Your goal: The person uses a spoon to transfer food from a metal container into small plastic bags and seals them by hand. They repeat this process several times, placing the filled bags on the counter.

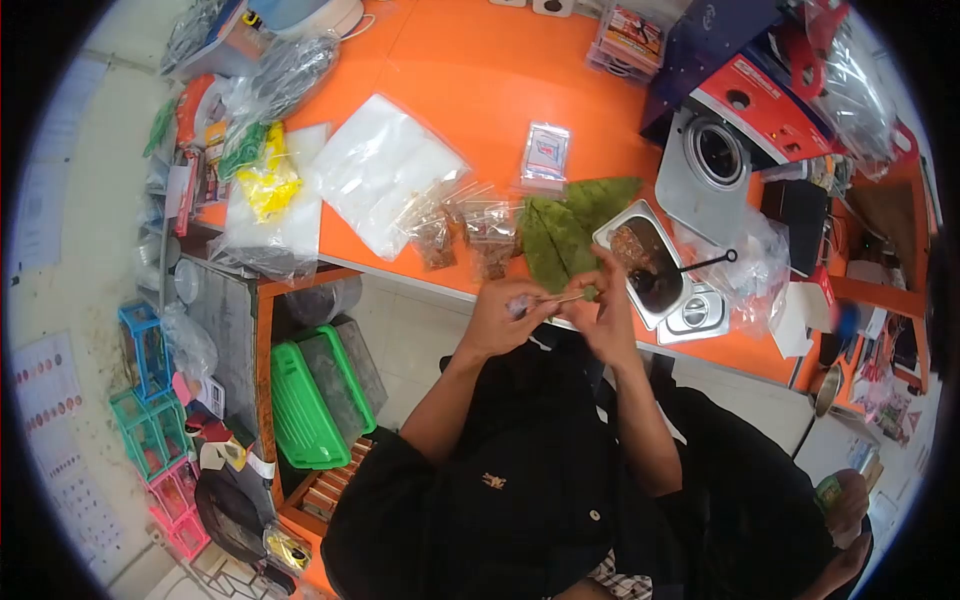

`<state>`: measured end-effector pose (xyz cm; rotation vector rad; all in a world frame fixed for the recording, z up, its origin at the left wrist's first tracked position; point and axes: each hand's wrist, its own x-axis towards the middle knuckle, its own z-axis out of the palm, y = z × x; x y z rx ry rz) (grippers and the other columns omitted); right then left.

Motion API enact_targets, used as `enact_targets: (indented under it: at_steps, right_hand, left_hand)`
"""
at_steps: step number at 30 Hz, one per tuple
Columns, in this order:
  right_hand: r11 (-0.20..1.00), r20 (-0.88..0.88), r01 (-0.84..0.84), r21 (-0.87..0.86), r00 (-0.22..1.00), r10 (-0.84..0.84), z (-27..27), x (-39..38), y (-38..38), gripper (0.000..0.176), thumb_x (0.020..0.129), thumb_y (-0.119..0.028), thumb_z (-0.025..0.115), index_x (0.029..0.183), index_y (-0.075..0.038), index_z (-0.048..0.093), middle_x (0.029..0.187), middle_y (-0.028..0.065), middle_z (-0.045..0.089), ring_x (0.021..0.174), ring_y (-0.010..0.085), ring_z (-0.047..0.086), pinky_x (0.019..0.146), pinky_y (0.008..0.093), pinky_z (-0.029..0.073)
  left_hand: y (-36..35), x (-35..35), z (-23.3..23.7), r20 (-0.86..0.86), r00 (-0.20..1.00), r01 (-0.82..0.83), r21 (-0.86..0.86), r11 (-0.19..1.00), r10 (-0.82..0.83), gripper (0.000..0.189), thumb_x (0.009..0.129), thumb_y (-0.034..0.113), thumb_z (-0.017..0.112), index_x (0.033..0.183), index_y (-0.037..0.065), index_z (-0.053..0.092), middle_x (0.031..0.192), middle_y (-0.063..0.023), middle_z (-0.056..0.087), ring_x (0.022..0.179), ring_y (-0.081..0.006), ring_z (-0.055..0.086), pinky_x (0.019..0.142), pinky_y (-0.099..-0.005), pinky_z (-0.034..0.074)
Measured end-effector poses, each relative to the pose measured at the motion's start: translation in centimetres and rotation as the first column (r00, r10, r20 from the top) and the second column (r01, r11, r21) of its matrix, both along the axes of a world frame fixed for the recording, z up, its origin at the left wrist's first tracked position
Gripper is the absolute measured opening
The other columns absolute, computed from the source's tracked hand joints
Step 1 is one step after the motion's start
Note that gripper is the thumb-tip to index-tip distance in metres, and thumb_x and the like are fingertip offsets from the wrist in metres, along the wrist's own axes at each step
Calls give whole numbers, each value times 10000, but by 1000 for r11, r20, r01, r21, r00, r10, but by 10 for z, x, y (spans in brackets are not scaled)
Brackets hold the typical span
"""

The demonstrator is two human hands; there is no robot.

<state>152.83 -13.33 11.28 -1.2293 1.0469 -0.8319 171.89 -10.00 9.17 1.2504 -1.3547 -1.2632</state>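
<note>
My left hand [500, 318] is closed around the end of a thin light-brown stick [556, 298], at the front edge of the orange table. A small whitish bit shows at its fingertips, too small to name. My right hand [608, 322] is beside it, its fingers bent around a small green piece [590, 293] that looks like leaf, at the stick's other end. Just beyond lie large green leaves [560, 235]. To their right, a metal pan [660, 305] holds dark brown sauce with chunks and a black-handled utensil [712, 262].
Bags with thin sticks [490, 250] lie near clear plastic sheets [385, 170] on the orange table [450, 60]. A small packet [546, 155] sits behind the leaves. A metal lid [695, 315] and boxed sealing machine [745, 110] stand right. Another person's hand [848, 505] shows lower right.
</note>
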Motion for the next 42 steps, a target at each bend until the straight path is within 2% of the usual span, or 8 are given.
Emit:
enact_targets:
  at_steps: [5, 9, 11, 16, 23, 32, 37, 42]
  right_hand:
    - [989, -207, -90, -121, 976, 63, -10, 3, 12, 971, 761, -58, 834, 1509, -40, 217, 1019, 92, 593, 996, 227, 605, 1025, 396, 427]
    - [991, -210, -136, -10, 969, 130, -27, -20, 28, 872, 788, -136, 836, 1479, -61, 309, 1052, 70, 603, 1035, 210, 594, 955, 376, 445]
    - [995, -218, -99, 5, 971, 97, -24, -45, 44, 809, 802, -178, 831, 1460, -84, 371, 1086, 39, 609, 1067, 192, 582, 913, 361, 440]
    - [916, -269, -371, 154, 876, 400, 40, -116, 46, 653, 781, -263, 864, 1323, -74, 554, 1274, 78, 613, 1153, 200, 569, 931, 358, 458]
    - [836, -666, 233, -497, 515, -539, 226, -231, 51, 892, 722, -290, 868, 1457, -67, 415, 1418, 130, 481, 1245, 298, 515, 968, 424, 452]
    - [811, -640, 210, -545, 520, -565, 222, -240, 40, 820, 794, -290, 831, 1473, -89, 418, 1341, 146, 539, 1134, 310, 564, 904, 417, 483]
    - [930, -564, -190, -315, 826, -23, 176, -205, 45, 566, 889, -217, 743, 1372, -32, 514, 1319, 176, 597, 1254, 305, 564, 1060, 413, 437]
    - [770, -433, -638, 6, 692, 577, 42, -79, 21, 527, 981, -329, 604, 1408, -53, 464, 1279, 186, 620, 1121, 341, 640, 949, 428, 518]
  left_hand:
    - [10, 49, -20, -134, 957, -253, 48, 966, 257, 143, 852, 67, 752, 964, -11, 708, 816, -89, 691, 754, -120, 650, 668, -267, 505]
    - [-15, 101, -33, 503, 651, -420, -384, 822, 568, 349, 827, 66, 777, 1151, 8, 659, 1000, -108, 693, 821, -186, 662, 774, -305, 538]
    - [-28, 89, 15, 252, 722, -669, 16, 743, 645, 543, 795, 84, 809, 1290, 15, 595, 1150, -141, 657, 938, -248, 664, 852, -366, 536]
    - [-54, 64, 46, 403, 760, -269, -519, 811, 510, 819, 697, 176, 895, 1398, -2, 510, 1327, -174, 590, 1209, -344, 569, 916, -410, 513]
    - [-134, 67, 124, 356, 762, -50, -801, 597, 541, 1204, 604, 131, 929, 1573, 119, 215, 1556, -206, 373, 1389, -366, 428, 1021, -481, 460]
    - [-162, 25, 134, 429, 852, 135, -736, 664, 302, 993, 644, 178, 908, 1484, 52, 392, 1466, -212, 468, 1332, -410, 468, 1065, -471, 418]
    - [-157, 14, 61, 650, 756, 346, -307, 887, -70, 563, 707, 269, 847, 1192, 68, 643, 1156, -142, 646, 1001, -344, 664, 846, -454, 546]
    - [-144, -16, -15, 895, 419, 583, -137, 801, -151, 391, 810, 344, 730, 1079, 63, 698, 1068, -168, 684, 997, -361, 678, 833, -478, 554]
